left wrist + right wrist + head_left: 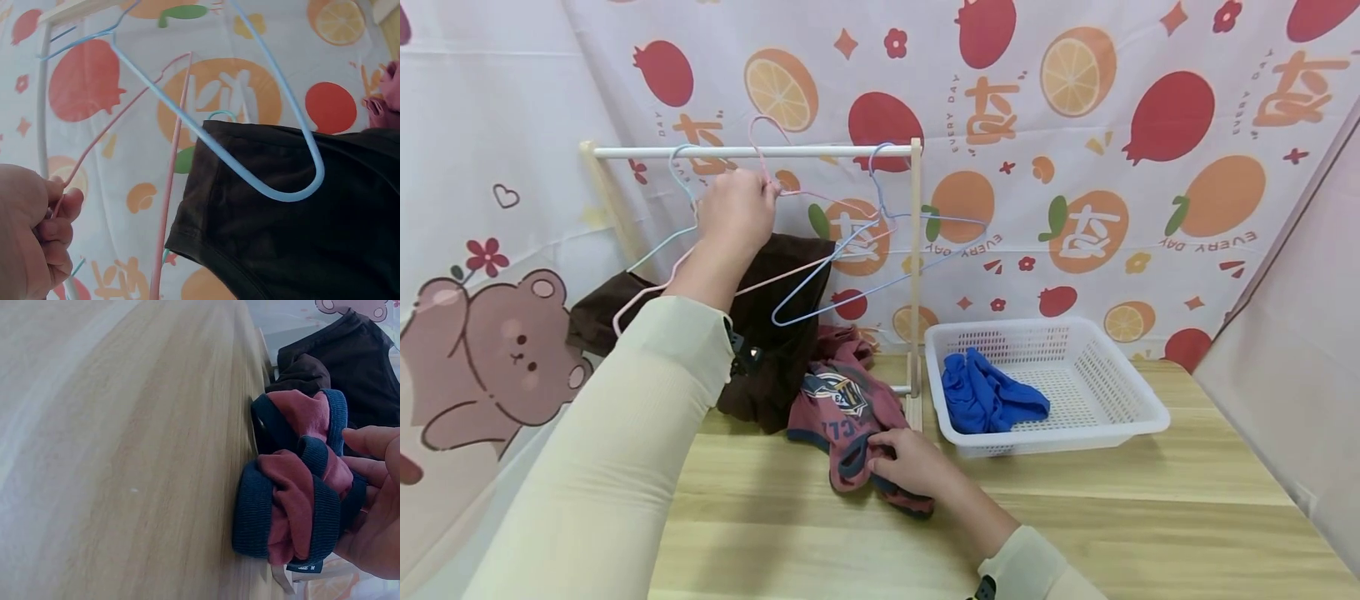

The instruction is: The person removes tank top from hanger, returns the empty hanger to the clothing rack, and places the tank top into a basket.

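Note:
My left hand (737,208) grips a pink clothes hanger (172,178) just below its hook, up at the white rail. On the table, my right hand (917,462) holds the edge of a dusty-pink shirt (850,408) with navy ribbed trim and a printed front. In the right wrist view its thumb lies by the navy trim (336,422), and the other fingers are partly hidden behind the bunched cloth. Behind the left forearm, a dark brown garment (775,333) hangs on a mint hanger (662,244). A blue hanger (287,195) hangs bare at the rail's right end.
The rail (820,152) belongs to a small wooden stand with an upright post (916,250) right of the hangers. Beyond it, a white plastic basket (1120,392) contains a blue cloth (988,396). A fruit-print curtain (1060,250) covers the back, behind the wooden table (1112,533).

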A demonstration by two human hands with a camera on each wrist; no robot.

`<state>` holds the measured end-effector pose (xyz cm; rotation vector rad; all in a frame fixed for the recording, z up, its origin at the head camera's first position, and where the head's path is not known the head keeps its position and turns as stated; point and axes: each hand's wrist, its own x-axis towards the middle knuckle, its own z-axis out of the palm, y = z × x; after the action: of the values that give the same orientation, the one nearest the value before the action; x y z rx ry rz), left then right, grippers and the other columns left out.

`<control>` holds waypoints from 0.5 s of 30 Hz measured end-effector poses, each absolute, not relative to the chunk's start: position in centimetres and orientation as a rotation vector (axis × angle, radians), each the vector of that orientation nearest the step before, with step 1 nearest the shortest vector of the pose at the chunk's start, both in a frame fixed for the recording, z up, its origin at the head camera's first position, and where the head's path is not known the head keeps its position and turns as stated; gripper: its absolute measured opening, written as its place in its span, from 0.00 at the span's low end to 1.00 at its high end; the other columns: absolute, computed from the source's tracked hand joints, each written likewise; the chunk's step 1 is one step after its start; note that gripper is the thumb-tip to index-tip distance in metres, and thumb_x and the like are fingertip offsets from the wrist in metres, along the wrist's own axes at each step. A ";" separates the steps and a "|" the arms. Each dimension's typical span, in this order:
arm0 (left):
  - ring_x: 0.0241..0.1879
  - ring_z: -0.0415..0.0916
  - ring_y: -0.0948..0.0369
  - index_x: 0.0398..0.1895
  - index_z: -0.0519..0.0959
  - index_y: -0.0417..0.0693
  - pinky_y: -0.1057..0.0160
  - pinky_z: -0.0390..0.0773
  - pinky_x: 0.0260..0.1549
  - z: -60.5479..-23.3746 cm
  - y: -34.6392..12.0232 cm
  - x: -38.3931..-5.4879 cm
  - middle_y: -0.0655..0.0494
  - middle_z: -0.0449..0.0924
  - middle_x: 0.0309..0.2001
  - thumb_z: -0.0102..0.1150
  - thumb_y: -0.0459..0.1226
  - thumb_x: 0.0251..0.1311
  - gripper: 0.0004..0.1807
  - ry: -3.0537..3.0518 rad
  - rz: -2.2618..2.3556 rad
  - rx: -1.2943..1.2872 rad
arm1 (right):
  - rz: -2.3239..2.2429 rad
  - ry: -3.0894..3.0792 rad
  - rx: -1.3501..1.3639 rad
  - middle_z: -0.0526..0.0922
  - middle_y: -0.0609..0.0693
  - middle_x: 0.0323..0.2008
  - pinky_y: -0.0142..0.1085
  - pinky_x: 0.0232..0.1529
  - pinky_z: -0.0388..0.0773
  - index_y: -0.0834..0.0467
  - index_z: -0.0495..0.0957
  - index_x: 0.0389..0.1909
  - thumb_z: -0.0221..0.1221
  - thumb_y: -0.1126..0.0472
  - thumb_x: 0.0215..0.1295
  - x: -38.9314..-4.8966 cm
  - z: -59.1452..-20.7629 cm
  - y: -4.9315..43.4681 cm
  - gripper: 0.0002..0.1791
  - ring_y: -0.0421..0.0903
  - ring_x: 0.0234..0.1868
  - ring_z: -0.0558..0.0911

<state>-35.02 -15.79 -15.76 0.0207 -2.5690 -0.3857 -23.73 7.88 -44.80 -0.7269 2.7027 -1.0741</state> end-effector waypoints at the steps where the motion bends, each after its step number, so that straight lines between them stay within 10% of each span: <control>1: 0.50 0.76 0.37 0.42 0.82 0.44 0.37 0.73 0.43 -16.1 -15.8 -35.1 0.38 0.81 0.48 0.41 0.48 0.75 0.22 -2.573 -0.370 0.013 | -1.073 2.701 -0.730 0.83 0.51 0.55 0.45 0.58 0.75 0.55 0.81 0.57 0.63 0.53 0.64 -23.8 -44.9 7.8 0.21 0.47 0.58 0.78; 15: 0.43 0.76 0.35 0.44 0.80 0.40 0.36 0.74 0.41 -19.2 -15.7 -34.6 0.34 0.81 0.44 0.40 0.50 0.75 0.24 -2.602 -0.155 -0.061 | -1.147 2.744 -0.727 0.81 0.51 0.58 0.49 0.58 0.75 0.49 0.79 0.59 0.65 0.54 0.63 -24.8 -45.6 7.4 0.23 0.50 0.59 0.78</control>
<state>-34.60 -15.74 -19.23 -0.0609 -2.6015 -0.1552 -24.83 7.39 -45.55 -0.7270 2.7444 -1.1469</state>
